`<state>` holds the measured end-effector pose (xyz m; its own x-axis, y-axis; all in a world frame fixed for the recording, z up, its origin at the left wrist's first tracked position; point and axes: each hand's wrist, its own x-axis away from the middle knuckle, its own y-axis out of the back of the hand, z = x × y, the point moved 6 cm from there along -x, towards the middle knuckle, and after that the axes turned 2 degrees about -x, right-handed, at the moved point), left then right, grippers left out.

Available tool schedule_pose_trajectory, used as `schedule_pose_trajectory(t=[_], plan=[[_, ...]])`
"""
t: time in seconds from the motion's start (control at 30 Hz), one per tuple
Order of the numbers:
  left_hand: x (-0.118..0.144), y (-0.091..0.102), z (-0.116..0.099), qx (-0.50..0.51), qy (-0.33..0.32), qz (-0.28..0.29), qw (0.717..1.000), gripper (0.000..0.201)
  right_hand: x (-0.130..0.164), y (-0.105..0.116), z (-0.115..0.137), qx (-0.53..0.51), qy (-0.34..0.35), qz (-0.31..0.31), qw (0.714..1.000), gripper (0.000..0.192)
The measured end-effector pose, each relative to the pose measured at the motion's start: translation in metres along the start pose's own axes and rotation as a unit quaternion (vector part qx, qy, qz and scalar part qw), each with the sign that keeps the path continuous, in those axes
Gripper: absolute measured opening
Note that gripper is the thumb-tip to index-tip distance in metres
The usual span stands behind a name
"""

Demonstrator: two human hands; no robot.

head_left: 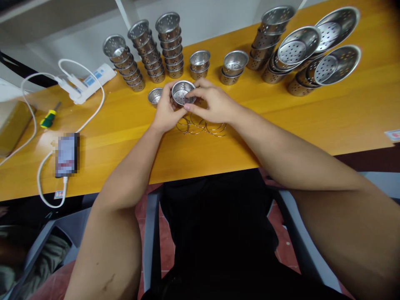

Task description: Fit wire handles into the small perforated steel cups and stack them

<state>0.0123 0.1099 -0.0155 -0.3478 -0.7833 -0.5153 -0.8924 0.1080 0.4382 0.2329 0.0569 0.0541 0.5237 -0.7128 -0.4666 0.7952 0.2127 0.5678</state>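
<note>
Both hands meet over the middle of the worktop (281,121), well back from its near edge. Left hand (165,112) cups a small perforated metal cup (182,92) from the side and holds it tilted, mouth up toward the camera. Right hand (212,104) has thumb and fingertips pinched at the cup's rim; whether it also holds a thin wire ring there, cannot tell. So the cup is gripped from both sides, lifted just off the wood.

Loose wire rings (200,125) lie under the hands, overlapping. Single cup (155,96) sits just left of the left hand.

Risks, judged from this:
- Fingertip pinch on smooth steel looks light; the cup could slip and drop onto the rings, scattering them.
- Rings overlap, so picking one may drag or tangle another.
- Tall cup stacks (150,52) along the far edge stand near; a left elbow or wrist swing could topple them.
- Charger cable (90,112) and phone (66,155) lie toward the left near corner, well apart from the hands, low risk.
</note>
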Motion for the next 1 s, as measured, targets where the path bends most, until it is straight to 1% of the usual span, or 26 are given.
schedule_pose_trajectory(t=[0.13, 0.23, 0.3, 0.37, 0.5, 0.57, 0.63, 0.7, 0.77, 0.8, 0.83, 0.87, 0.93, 1.0], plan=[[0.001, 0.000, 0.020, 0.030, -0.061, 0.015, 0.998, 0.123, 0.001, -0.006, -0.003, 0.008, 0.013, 0.009, 1.000, 0.063], [0.001, 0.000, 0.025, 0.034, -0.080, 0.029, 0.996, 0.116, 0.000, -0.007, -0.006, 0.011, 0.018, 0.006, 1.000, 0.068], [0.002, 0.000, 0.023, 0.029, -0.077, 0.028, 0.996, 0.115, -0.001, -0.004, -0.007, 0.006, 0.017, -0.005, 1.000, 0.075], [0.003, 0.001, 0.019, 0.026, -0.070, 0.030, 0.997, 0.116, -0.002, -0.001, -0.007, -0.002, 0.018, -0.018, 1.000, 0.086], [0.007, -0.001, 0.009, 0.020, -0.056, 0.051, 0.997, 0.119, -0.005, 0.002, -0.004, -0.020, 0.012, -0.024, 0.999, 0.107], [0.009, -0.002, 0.005, 0.017, -0.043, 0.059, 0.997, 0.119, -0.006, 0.004, -0.002, -0.023, 0.002, -0.027, 0.999, 0.112], [0.010, -0.003, 0.003, 0.010, -0.022, 0.060, 0.998, 0.118, -0.007, 0.010, -0.002, -0.014, -0.014, -0.043, 0.999, 0.110], [0.011, -0.003, 0.002, -0.003, 0.003, 0.055, 0.998, 0.115, -0.009, 0.024, -0.008, 0.010, -0.025, -0.081, 0.996, 0.097], [0.012, -0.001, 0.003, -0.019, 0.020, 0.043, 0.999, 0.107, -0.010, 0.048, -0.020, 0.049, -0.013, -0.155, 0.987, 0.078], [0.013, 0.000, 0.003, -0.025, 0.024, 0.037, 0.999, 0.102, -0.010, 0.063, -0.028, 0.073, 0.001, -0.199, 0.977, 0.072], [0.013, 0.000, 0.003, -0.029, 0.024, 0.032, 0.999, 0.096, -0.008, 0.078, -0.038, 0.096, 0.018, -0.251, 0.963, 0.072], [0.013, 0.001, 0.002, -0.032, 0.022, 0.029, 0.999, 0.092, -0.007, 0.092, -0.048, 0.120, 0.035, -0.292, 0.948, 0.079], [0.014, 0.001, 0.000, -0.036, 0.015, 0.025, 0.999, 0.087, -0.006, 0.116, -0.074, 0.171, 0.009, -0.342, 0.924, 0.085], [0.015, 0.001, -0.003, -0.041, 0.014, 0.025, 0.999, 0.084, -0.007, 0.130, -0.095, 0.206, -0.048, -0.341, 0.916, 0.083]])
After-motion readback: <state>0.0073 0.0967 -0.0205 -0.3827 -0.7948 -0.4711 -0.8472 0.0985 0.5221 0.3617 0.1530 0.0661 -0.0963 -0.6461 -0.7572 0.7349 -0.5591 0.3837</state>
